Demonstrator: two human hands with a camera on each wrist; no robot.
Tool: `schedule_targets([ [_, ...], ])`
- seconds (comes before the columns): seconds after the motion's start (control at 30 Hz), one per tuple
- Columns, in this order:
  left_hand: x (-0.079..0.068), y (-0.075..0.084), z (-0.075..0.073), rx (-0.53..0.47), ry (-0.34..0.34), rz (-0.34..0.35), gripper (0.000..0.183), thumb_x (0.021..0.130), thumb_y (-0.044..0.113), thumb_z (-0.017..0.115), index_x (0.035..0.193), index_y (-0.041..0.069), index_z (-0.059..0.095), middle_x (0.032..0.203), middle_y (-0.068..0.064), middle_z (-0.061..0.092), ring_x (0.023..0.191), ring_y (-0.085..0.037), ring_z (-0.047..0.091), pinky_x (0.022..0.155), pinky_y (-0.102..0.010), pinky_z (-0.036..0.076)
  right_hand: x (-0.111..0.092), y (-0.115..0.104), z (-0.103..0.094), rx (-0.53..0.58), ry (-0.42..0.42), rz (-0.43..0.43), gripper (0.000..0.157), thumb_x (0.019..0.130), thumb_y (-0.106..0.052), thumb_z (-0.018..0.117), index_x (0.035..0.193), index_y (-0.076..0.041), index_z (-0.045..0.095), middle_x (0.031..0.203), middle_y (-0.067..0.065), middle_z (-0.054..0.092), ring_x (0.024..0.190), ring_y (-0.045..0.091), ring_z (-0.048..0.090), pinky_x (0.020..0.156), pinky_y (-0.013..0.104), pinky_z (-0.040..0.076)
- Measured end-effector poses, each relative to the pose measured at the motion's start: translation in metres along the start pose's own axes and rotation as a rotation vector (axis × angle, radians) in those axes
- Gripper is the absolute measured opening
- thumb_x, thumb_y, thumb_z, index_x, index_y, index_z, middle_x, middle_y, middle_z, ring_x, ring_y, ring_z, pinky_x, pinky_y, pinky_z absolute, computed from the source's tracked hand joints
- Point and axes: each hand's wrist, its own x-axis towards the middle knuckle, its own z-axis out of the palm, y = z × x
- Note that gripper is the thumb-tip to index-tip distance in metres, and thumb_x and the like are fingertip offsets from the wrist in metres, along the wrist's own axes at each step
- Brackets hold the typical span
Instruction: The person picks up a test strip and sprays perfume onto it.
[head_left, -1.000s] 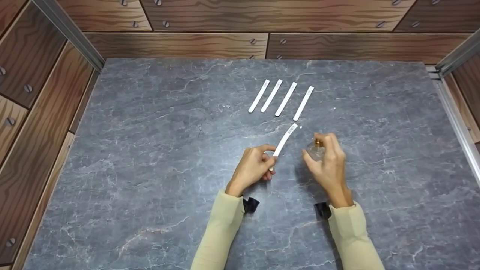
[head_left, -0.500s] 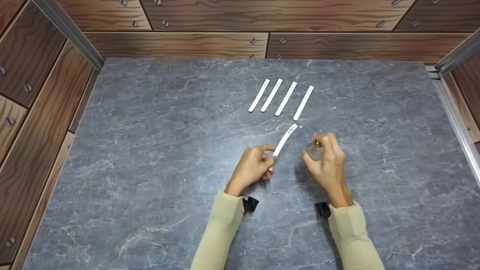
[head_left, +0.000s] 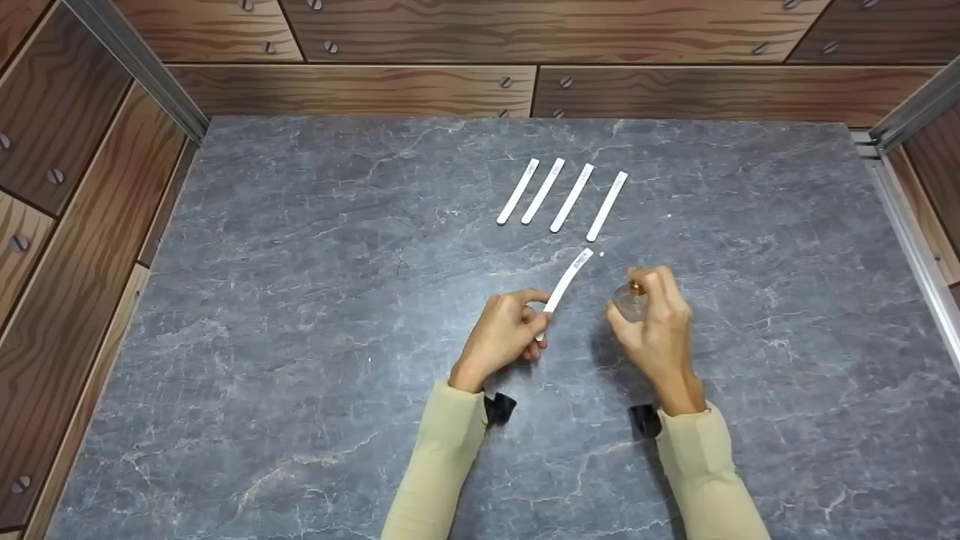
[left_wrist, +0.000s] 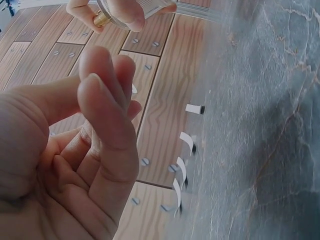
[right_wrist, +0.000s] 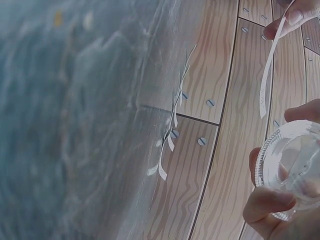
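Observation:
My left hand [head_left: 501, 330] pinches the lower end of a white paper test strip [head_left: 568, 281] between thumb and fingers. The strip's printed end points up and to the right, slightly bowed. My right hand [head_left: 661, 319] grips a clear round glass perfume bottle [head_left: 627, 303] with a gold spray top [head_left: 636, 287], a finger lying at that top. Bottle and strip are apart, the bottle being to the right. In the right wrist view the bottle's ribbed glass [right_wrist: 266, 162] shows between thumb and fingers. Fingers hide most of the strip in the left wrist view.
Several more white test strips [head_left: 571, 198] lie slanted in a row on the grey marbled table [head_left: 315, 247], beyond the hands. Wood-patterned panels [head_left: 420, 90] stand along the back and left, with metal rails [head_left: 919, 255] at the sides.
My left hand and its test strip have shifted very slightly left, and the strip's printed tip sits a little lower. My right hand and the perfume bottle stay almost still.

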Motion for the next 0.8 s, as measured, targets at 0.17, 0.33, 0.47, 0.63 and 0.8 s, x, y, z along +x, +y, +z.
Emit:
schedule_targets([
  [0.17,-0.0005,0.0010,0.0002,0.001,-0.001,0.003,0.029,0.098,-0.003,0.059,0.127,-0.006,0.064,0.061,-0.004,0.065,0.043,-0.010,0.057,0.049,-0.043,0.059,-0.0004,0.0005,-0.0003,-0.007,0.001,0.004,0.035,0.068,0.006,0.075,0.098,0.003,0.057,0.089,0.019,0.060,0.073,0.035,0.059,0.063,0.050,0.051],
  [0.33,-0.0007,0.0010,-0.0002,-0.001,0.006,-0.005,0.029,0.098,-0.003,0.059,0.126,-0.006,0.065,0.061,-0.004,0.065,0.043,-0.010,0.057,0.047,-0.042,0.058,-0.0004,0.0014,0.0001,-0.015,0.006,0.002,0.034,0.069,0.006,0.075,0.098,0.004,0.057,0.087,0.020,0.059,0.073,0.036,0.060,0.063,0.051,0.052],
  [0.47,-0.0001,0.0004,-0.0002,-0.009,0.005,-0.008,0.029,0.097,-0.003,0.060,0.126,-0.006,0.065,0.060,-0.005,0.065,0.043,-0.010,0.057,0.047,-0.040,0.058,-0.0001,0.0018,0.0005,-0.018,0.020,0.000,0.034,0.069,0.006,0.074,0.098,0.004,0.056,0.087,0.020,0.058,0.074,0.037,0.060,0.063,0.051,0.052],
  [0.63,0.0000,0.0003,-0.0005,-0.022,0.006,-0.018,0.030,0.098,-0.002,0.060,0.127,-0.007,0.064,0.061,-0.005,0.065,0.043,-0.009,0.057,0.047,-0.039,0.058,0.0003,0.0010,0.0008,-0.017,0.039,0.011,0.032,0.069,0.007,0.074,0.095,0.004,0.056,0.086,0.020,0.058,0.074,0.037,0.060,0.063,0.050,0.053],
  [0.8,0.0001,0.0015,-0.0011,-0.021,0.005,-0.022,0.030,0.098,-0.002,0.060,0.127,-0.007,0.064,0.061,-0.004,0.064,0.043,-0.009,0.057,0.047,-0.039,0.058,0.0002,0.0017,0.0013,-0.015,0.048,0.012,0.031,0.069,0.008,0.073,0.095,0.006,0.056,0.086,0.021,0.058,0.073,0.036,0.060,0.063,0.048,0.053],
])
